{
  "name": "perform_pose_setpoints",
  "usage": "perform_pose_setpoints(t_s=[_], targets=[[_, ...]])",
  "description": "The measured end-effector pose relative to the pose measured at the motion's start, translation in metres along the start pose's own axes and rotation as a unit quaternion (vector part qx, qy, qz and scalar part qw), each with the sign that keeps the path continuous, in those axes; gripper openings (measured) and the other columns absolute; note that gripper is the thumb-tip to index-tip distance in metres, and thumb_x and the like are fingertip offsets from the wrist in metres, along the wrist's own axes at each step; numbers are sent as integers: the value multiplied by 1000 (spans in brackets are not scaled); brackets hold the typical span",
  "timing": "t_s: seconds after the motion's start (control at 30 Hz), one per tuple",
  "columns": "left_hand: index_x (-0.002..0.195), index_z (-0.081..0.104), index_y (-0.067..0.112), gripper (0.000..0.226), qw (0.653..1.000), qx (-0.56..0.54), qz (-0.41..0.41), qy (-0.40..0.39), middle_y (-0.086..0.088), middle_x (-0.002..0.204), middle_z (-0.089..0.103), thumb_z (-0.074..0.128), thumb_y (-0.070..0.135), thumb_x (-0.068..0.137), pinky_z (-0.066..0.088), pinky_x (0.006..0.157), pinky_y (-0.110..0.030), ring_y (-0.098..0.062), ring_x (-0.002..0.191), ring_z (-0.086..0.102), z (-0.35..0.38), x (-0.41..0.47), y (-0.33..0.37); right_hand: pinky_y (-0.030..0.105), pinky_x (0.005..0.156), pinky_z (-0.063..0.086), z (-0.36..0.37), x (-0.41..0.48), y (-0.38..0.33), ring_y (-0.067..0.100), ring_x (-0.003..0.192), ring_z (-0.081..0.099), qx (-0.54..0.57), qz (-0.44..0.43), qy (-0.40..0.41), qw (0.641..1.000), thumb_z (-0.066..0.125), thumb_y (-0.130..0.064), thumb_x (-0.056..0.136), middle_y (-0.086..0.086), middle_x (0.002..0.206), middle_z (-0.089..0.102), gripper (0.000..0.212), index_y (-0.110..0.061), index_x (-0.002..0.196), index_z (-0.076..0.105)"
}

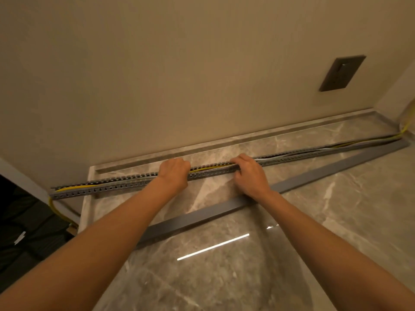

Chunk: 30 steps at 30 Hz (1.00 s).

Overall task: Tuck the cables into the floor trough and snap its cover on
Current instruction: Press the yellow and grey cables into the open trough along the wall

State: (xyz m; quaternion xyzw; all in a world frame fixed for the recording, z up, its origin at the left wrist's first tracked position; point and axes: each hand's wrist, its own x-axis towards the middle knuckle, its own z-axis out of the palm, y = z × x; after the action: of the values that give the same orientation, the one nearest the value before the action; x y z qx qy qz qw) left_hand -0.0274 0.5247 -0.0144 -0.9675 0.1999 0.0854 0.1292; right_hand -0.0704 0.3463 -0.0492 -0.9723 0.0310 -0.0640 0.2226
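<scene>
A long grey slotted trough (116, 187) lies on the marble floor along the wall, running from lower left to upper right. Yellow, black and grey cables (208, 168) lie inside it. My left hand (174, 173) sits over the trough near its middle, fingers curled down into it onto the cables. My right hand (249, 173) is a little to the right, fingers bent over the trough's top and thumb against its near side. The flat grey cover (314, 173) lies loose on the floor in front, angled away from the trough, passing under my right wrist.
A beige wall rises just behind the trough, with a dark wall plate (341, 74) at upper right. The yellow cable (59, 212) leaves the trough's left end and drops off the floor's edge into a dark area. More cable runs out at the far right corner (404, 129).
</scene>
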Motion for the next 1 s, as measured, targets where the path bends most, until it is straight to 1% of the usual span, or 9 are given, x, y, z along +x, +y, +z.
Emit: perform_pose_setpoints(t_s=[0.1, 0.2, 0.3, 0.47, 0.57, 0.67, 0.77, 0.9, 1.0], targets=[[124, 54, 8, 31, 1000, 19, 10, -6, -12, 126, 58, 51, 10, 93, 49, 92, -37, -29, 116, 57, -7, 9, 16, 39, 96, 44, -13, 1, 25, 32, 109, 55, -35, 20, 10, 999, 46, 1, 84, 15, 119, 59, 36, 1, 118, 57], [120, 56, 6, 26, 999, 8, 45, 30, -13, 121, 60, 47, 7, 95, 49, 88, -36, -30, 111, 59, -12, 13, 40, 38, 96, 42, -17, 1, 38, 32, 108, 54, -52, 15, 10, 998, 46, 3, 84, 16, 119, 59, 36, 2, 118, 56], [119, 54, 4, 24, 996, 9, 85, 38, -16, 121, 57, 43, 4, 97, 48, 88, -37, -30, 110, 58, -11, 16, 62, 36, 97, 42, -18, 0, 45, 32, 109, 54, -56, 7, 2, 998, 46, 5, 83, 17, 119, 59, 37, 3, 118, 57], [120, 54, 2, 26, 997, -2, 70, 25, -17, 124, 56, 45, 1, 96, 47, 92, -37, -31, 113, 56, -14, 21, 69, 39, 95, 40, -27, 6, 44, 34, 112, 52, -53, 21, -71, 996, 45, 0, 83, 16, 121, 55, 40, -1, 122, 54], [119, 54, 2, 25, 997, -9, 73, 18, -17, 124, 54, 46, 1, 95, 47, 91, -36, -30, 112, 56, -12, 18, 68, 40, 95, 41, -35, 12, 40, 35, 111, 52, -32, 34, -107, 993, 45, -2, 84, 17, 122, 54, 38, -3, 120, 57], [119, 53, 2, 25, 997, -23, 70, 16, -16, 124, 52, 46, 1, 96, 47, 90, -35, -30, 111, 56, -10, 16, 65, 41, 95, 43, -41, 8, 45, 34, 111, 53, -19, 47, -87, 995, 45, 0, 84, 18, 119, 58, 35, -1, 116, 58], [121, 53, 3, 26, 997, -33, 71, 16, -16, 124, 52, 45, 2, 96, 48, 89, -35, -30, 110, 56, -11, 15, 66, 40, 94, 43, -44, 1, 52, 36, 110, 53, -34, 66, -59, 995, 45, 0, 83, 19, 117, 59, 33, 1, 114, 58], [124, 52, 3, 29, 996, -31, 79, 32, -15, 123, 52, 46, 3, 96, 49, 90, -35, -28, 110, 55, -8, 14, 71, 44, 105, 36, -42, 0, 47, 35, 120, 47, -85, 66, -112, 988, 44, -8, 87, 18, 129, 52, 39, -1, 124, 51], [125, 51, 3, 29, 996, -32, 81, 36, -15, 123, 52, 45, 4, 96, 48, 91, -36, -28, 110, 54, -6, 17, 73, 46, 107, 32, -41, 4, 43, 35, 123, 43, -108, 81, -133, 982, 42, -11, 89, 17, 131, 49, 40, -3, 127, 48]])
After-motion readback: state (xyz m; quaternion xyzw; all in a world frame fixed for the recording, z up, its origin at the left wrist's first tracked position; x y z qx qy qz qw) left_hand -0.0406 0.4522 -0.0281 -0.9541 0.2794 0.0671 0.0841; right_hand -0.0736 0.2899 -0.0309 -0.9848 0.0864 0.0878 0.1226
